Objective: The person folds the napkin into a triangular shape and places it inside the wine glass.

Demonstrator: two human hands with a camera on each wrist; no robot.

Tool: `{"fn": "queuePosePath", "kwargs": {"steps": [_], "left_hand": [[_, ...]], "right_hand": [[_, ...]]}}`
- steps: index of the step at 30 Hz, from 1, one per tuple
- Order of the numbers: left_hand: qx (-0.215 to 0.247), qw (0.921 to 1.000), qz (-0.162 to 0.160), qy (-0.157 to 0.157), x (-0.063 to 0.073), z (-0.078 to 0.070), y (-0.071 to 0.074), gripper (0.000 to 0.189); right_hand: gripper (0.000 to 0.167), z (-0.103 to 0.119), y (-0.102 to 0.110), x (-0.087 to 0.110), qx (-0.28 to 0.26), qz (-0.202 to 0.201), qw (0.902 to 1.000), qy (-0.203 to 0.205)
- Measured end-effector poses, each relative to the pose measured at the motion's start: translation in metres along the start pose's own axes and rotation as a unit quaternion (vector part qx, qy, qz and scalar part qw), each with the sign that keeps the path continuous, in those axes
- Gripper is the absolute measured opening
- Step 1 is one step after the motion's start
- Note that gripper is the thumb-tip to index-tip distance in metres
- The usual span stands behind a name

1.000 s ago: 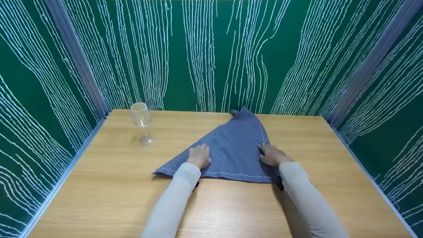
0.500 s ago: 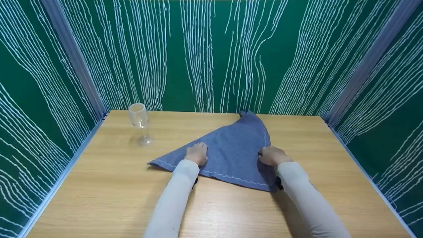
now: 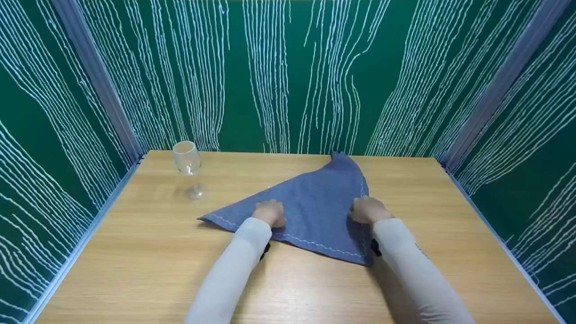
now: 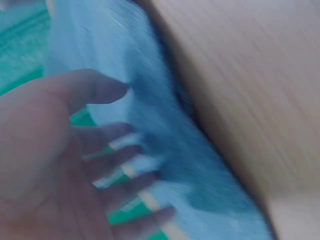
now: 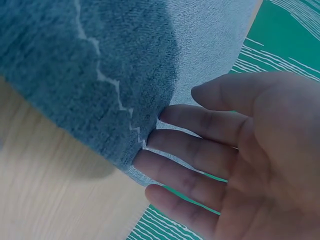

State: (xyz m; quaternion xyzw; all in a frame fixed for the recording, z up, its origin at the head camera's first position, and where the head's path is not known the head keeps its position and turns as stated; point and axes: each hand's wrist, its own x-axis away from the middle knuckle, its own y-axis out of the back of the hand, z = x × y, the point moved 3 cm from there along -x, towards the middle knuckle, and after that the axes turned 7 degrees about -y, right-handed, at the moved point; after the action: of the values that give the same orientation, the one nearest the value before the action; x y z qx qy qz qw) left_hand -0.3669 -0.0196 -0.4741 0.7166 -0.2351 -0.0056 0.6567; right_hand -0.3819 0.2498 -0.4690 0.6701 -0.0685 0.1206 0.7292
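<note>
A blue-grey cloth [image 3: 315,202] with white wavy stitching along its edges lies on the table in a roughly triangular shape, its far tip bunched up near the back wall. My left hand [image 3: 269,213] rests on its left part; in the left wrist view the fingers [image 4: 115,135] are spread loosely over the cloth, slightly blurred, with the thumb apart. At the right stitched edge is my right hand [image 3: 366,209]. Its fingers [image 5: 190,150] are nearly straight in the right wrist view, fingertips against the cloth beside the stitching, thumb held away.
A clear wine glass [image 3: 187,163] stands upright at the back left of the wooden table [image 3: 148,256]. Green walls [image 3: 297,81] with white wavy lines enclose the table at the back and both sides, with grey posts [image 3: 101,76] in the corners.
The cloth has turned slightly: its left corner shifted left and away, its front right corner came nearer, and its far tip moved right. Both hands stayed on it with small shifts.
</note>
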Motion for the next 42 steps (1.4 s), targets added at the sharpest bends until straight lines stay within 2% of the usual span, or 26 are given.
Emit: {"fn": "queuePosePath", "kwargs": {"steps": [5, 9, 16, 23, 25, 33, 38, 42], "left_hand": [[-0.040, 0.9985, 0.018, 0.034, 0.008, -0.015, 0.001, 0.042], [-0.055, 0.9977, 0.011, 0.037, 0.010, -0.020, -0.001, 0.047], [-0.044, 0.9985, -0.012, 0.030, 0.006, -0.012, -0.002, 0.049], [-0.027, 0.9990, -0.032, 0.014, 0.003, 0.000, -0.005, 0.048], [-0.021, 0.9990, -0.038, 0.011, 0.002, 0.003, -0.005, 0.049], [0.002, 0.9995, -0.030, -0.004, -0.003, 0.012, -0.008, 0.064], [0.009, 0.9993, -0.034, 0.012, 0.001, 0.009, -0.009, 0.065], [-0.004, 0.9992, -0.010, 0.038, 0.008, -0.003, -0.010, 0.068]], "right_hand": [[0.024, 0.000, 0.000, -0.001, -0.001, -0.001, 1.0000, -0.005], [0.023, -0.001, 0.000, 0.001, -0.006, 0.008, 0.9999, -0.011], [0.021, 0.002, 0.001, 0.007, -0.006, 0.007, 0.9999, -0.014], [0.019, 0.008, -0.001, 0.014, 0.021, -0.021, 0.9992, 0.028], [0.019, 0.009, -0.001, 0.015, 0.018, -0.017, 0.9993, 0.027], [0.020, 0.011, -0.001, 0.017, 0.011, -0.002, 0.9998, 0.019], [0.022, 0.012, -0.002, 0.017, 0.014, -0.005, 0.9997, 0.019], [0.022, 0.012, -0.002, 0.015, 0.019, -0.011, 0.9995, 0.022]]}}
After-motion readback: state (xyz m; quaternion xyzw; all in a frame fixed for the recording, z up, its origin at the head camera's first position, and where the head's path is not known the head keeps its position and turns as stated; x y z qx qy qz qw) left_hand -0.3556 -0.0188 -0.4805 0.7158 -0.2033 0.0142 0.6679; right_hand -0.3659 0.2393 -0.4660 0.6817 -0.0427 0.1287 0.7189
